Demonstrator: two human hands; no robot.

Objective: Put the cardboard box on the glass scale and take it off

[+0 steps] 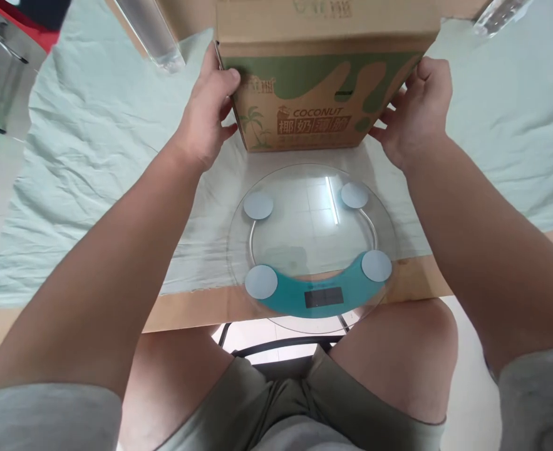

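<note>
Both hands clasp the coconut-print carton (320,81) at the top centre of the frame: the left hand (206,116) wraps its fingers (224,78) round the left edge, and the right hand (419,109) grips the right edge. The step looks like moving the carton; the lift needs even pressure. The round glass scale (311,247) lies just below on the cloth-covered bench (93,156).

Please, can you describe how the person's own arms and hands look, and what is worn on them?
Both arms are bare from the short sleeves down. The left hand and the right hand wear no gloves, rings, watch or bracelet that can be seen. The short sleeves at the bottom corners are plain pale grey-green cloth with no markings. The fingernails are short.
</note>
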